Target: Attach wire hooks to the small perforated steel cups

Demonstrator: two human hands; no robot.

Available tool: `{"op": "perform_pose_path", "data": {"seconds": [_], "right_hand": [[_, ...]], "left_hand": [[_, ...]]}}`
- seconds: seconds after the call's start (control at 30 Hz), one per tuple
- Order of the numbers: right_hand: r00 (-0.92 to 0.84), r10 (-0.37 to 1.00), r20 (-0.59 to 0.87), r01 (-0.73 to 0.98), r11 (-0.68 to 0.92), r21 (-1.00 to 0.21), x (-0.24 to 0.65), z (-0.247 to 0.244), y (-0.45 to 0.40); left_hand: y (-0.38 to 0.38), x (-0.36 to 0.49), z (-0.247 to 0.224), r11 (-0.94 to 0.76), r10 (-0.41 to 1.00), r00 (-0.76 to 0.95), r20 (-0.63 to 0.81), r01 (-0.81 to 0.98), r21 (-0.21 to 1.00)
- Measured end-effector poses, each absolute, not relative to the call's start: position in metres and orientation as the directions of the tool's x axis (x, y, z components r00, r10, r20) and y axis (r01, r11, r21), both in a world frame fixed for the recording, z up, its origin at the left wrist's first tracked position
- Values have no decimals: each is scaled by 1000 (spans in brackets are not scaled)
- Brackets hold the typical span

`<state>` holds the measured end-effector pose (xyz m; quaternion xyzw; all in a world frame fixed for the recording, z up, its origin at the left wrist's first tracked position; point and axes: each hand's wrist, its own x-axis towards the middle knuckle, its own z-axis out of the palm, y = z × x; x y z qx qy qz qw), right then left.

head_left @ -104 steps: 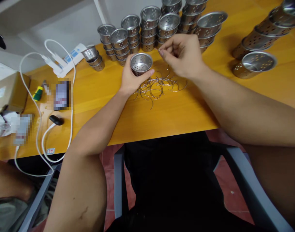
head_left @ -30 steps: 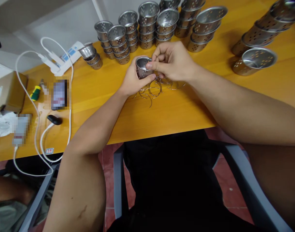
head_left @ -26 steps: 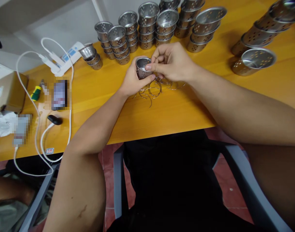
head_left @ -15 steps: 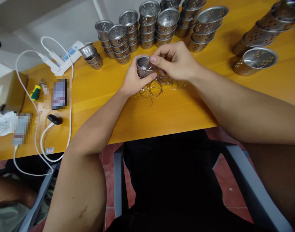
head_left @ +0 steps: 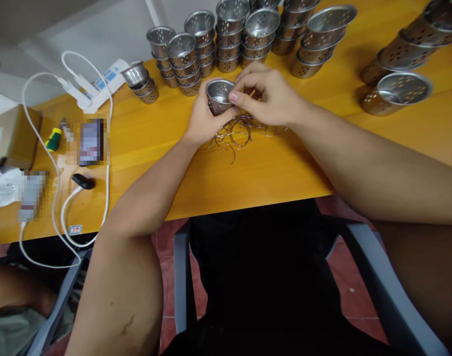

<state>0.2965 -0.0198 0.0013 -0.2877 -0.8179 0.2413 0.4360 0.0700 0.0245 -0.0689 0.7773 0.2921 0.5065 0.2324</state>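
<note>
Far left: the white cable [head_left: 107, 183] runs across the worktop [head_left: 248, 183] and dips past its front edge, close by the left forearm. Risk, judged: the elbow could hook the loop and tug the power strip [head_left: 102, 89], upper left of frame.

Just beside the strip: small cup stack [head_left: 143, 89], top cup sitting askew. A jolt to the worktop could tip it.

Upper middle: the left hand [head_left: 201, 121] wraps a perforated metal cup [head_left: 219, 94], fingers grasping its wall, thumb on the near side, mouth upward. Base hidden; cannot tell whether it rests on anything. Too slack a grip, and a sideways push could twist the cup.

Below the cup: tangle of curved wires [head_left: 241, 121], partly under the hands. Interlocked arcs could snag, and one pulled out might drag others along.

Right of the cup: the right hand [head_left: 272, 96] has thumb and forefinger drawn together at the rim; cannot tell if a wire is pinched between. A slip there could scratch a fingertip. The cup stacks [head_left: 261, 34] stand near behind the knuckles; a careless lift could knock them.

Upper right: tall stack [head_left: 407, 49] appears to lean; lens distortion not excluded. If real, a nudge could topple it.
</note>
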Motion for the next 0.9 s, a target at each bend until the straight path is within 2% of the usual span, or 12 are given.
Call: {"op": "perform_pose_path", "data": {"seconds": [0.17,0.33,0.43,0.53,0.67,0.73,0.83,0.87,0.9], "right_hand": [[-531,674,513,212,692,-690,295,1,-20],[-430,772,468,193,585,-787,293,10,-28],[-421,820,387,260,518,-815,292,18,-37],[-442,822,360,392,538,-747,290,22,-42],[-440,799,410,510,598,-618,295,21,-39],[-461,732,502,492,682,-541,302,25,-36],[-474,529,704,417,839,-349,318,46,-36],[-460,495,737,430,851,-303,325,56,-39],[-420,526,740,477,821,-313,332,65,-44]], "left_hand": [[23,71,-68,-708,702,307,642,204,676],[21,72,-68,-738,668,361,650,208,642],[20,74,-70,-759,636,419,648,189,623],[16,78,-70,-764,628,455,631,206,612],[10,80,-66,-742,658,426,621,225,632],[9,80,-65,-708,690,422,588,226,669],[7,77,-66,-651,735,421,532,221,726],[7,76,-67,-642,742,415,526,212,737],[7,75,-67,-637,745,410,526,202,744]]}}
